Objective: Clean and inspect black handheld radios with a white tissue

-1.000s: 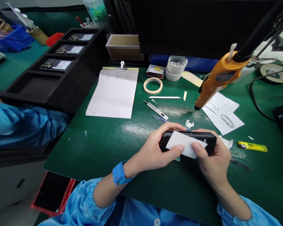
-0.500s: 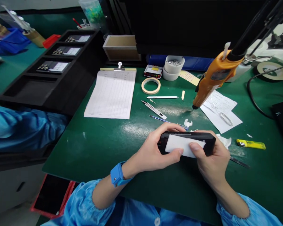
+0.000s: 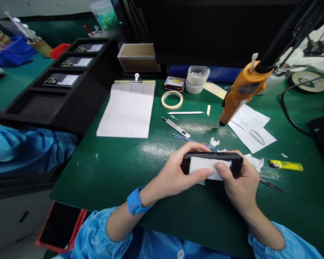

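Between my two hands is a black box-shaped device (image 3: 236, 166), raised over the near part of the green table. A white piece of paper or cloth (image 3: 199, 163) lies across its near face, under both thumbs. My left hand (image 3: 182, 167) grips the left end, fingers over the top edge; a blue band circles that wrist. The right end sits in my right hand (image 3: 241, 181), its thumb pressing the white piece. A small greenish edge shows below the device; I cannot make out what it is.
An orange electric screwdriver (image 3: 241, 91) hangs just beyond my hands. Around it lie a clipboard (image 3: 126, 109), tape roll (image 3: 172, 100), white pen (image 3: 185, 113), utility knife (image 3: 176, 127), papers (image 3: 252, 126) and yellow lighter (image 3: 286, 165). At left are a black tray (image 3: 40, 104) and another person's blue sleeve (image 3: 29, 151).
The white piece sits straighter along the device, and the device has tilted slightly. A greenish edge now shows beneath it. Both hands keep their hold.
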`<state>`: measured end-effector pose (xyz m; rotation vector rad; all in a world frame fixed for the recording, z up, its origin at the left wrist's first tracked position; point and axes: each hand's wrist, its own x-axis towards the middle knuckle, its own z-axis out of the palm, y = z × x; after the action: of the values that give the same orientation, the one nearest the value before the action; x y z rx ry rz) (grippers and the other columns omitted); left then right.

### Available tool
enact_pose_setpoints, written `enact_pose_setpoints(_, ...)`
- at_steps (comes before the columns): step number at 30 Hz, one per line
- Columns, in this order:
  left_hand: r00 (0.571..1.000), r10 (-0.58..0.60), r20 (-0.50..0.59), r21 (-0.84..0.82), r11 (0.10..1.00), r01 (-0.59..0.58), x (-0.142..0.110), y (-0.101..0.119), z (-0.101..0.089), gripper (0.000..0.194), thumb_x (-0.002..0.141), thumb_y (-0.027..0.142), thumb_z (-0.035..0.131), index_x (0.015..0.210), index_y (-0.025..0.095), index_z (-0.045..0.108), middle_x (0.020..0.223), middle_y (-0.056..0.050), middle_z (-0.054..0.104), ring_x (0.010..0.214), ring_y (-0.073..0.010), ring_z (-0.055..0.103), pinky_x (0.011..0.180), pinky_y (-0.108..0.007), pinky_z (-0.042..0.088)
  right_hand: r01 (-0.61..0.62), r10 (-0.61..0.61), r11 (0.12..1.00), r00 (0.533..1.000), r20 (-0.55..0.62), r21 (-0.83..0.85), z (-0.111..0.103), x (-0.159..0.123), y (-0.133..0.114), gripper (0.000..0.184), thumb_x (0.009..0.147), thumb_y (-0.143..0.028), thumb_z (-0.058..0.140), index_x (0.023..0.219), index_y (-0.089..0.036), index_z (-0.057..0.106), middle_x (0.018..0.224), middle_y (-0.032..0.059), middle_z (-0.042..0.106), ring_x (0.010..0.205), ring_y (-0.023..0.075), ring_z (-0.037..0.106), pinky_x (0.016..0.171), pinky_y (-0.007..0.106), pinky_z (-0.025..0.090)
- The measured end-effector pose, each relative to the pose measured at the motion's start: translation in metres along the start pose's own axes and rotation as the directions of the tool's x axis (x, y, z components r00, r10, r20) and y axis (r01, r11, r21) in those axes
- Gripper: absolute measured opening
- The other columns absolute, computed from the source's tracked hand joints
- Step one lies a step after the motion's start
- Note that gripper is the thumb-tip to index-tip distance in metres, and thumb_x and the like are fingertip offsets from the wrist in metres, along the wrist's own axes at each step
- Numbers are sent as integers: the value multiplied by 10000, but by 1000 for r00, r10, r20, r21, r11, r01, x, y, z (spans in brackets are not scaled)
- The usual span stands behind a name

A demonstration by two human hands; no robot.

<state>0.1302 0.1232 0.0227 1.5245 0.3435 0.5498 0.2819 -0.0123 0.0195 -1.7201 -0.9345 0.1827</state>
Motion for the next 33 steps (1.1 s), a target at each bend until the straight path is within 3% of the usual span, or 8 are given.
enact_pose_setpoints(3, 999, 41, 10, 13, 999, -41, -1, -1, -1, 325, 979, 293, 939, 1247, 230, 764, 1249, -60, 849, 1112, -230, 834, 927, -286, 667, 39, -39, 999, 999, -2, -13, 0, -1, 3, 550, 1005, -780, 797, 864, -251, 734, 704, -17, 687, 589, 167, 619, 517, 295, 471)
enact_pose_setpoints(7, 988, 154, 27, 65, 986, -155, -1, -1, -2, 320, 1009, 263, 925, 1281, 224, 761, 1288, -73, 860, 1183, -235, 846, 1022, -303, 676, 197, -197, 980, 980, -13, -10, -2, -4, 9, 477, 1062, -734, 776, 983, -264, 757, 799, -3, 754, 650, 181, 697, 567, 308, 540)
enact_pose_setpoints(12, 932, 354, 81, 156, 919, -362, 0, 2, -6, 365, 1031, 194, 903, 1365, 212, 757, 1330, -98, 887, 1231, -232, 860, 1109, -323, 668, 374, -374, 927, 927, 0, -10, -9, -7, 19, 417, 1074, -671, 789, 1208, -276, 767, 984, 47, 815, 784, 224, 788, 675, 359, 611)
enact_pose_setpoints(17, 838, 533, 115, 275, 794, -543, 0, -2, -9, 369, 1082, 84, 791, 1416, 240, 774, 1325, -79, 907, 1188, -233, 887, 1034, -359, 707, 535, -538, 842, 841, 50, 69, -12, 4, 23, 449, 1039, -486, 902, 1408, -298, 729, 1013, 48, 855, 853, 291, 856, 697, 425, 683)
enact_pose_setpoints(21, 700, 697, 158, 404, 601, -690, 0, -3, -9, 321, 1110, 3, 680, 1365, 164, 792, 1304, -80, 914, 1233, -214, 871, 1077, -357, 722, 657, -657, 754, 754, -17, 8, -14, 10, 23, 427, 1085, -305, 857, 1493, -238, 754, 1202, 116, 882, 1016, 292, 882, 782, 416, 732)
enact_pose_setpoints(23, 658, 728, 192, 465, 523, -714, -1, -1, -9, 261, 1144, 31, 647, 1329, 121, 806, 1319, -95, 910, 1248, -222, 857, 1096, -363, 721, 682, -683, 730, 730, -17, -33, -16, 10, 22, 432, 1111, -243, 805, 1540, -225, 756, 1302, 143, 871, 1076, 278, 883, 815, 390, 741)
enact_pose_setpoints(26, 632, 749, 200, 536, 456, -710, -3, 5, -10, 218, 1181, 123, 648, 1294, 153, 832, 1307, -63, 914, 1243, -240, 853, 1039, -367, 734, 684, -686, 726, 728, 0, -77, -21, 8, 21, 437, 1143, -223, 744, 1579, -257, 753, 1387, 148, 851, 1090, 264, 886, 819, 371, 751)
enact_pose_setpoints(33, 628, 711, 316, 621, 345, -704, -12, 17, -16, 185, 1138, 149, 745, 1288, 190, 844, 1306, -41, 916, 1300, -244, 842, 959, -345, 722, 705, -710, 698, 704, 4, -129, -26, 6, 17, 440, 1167, -215, 701, 1600, -279, 744, 1532, 128, 790, 1141, 266, 884, 878, 399, 778)
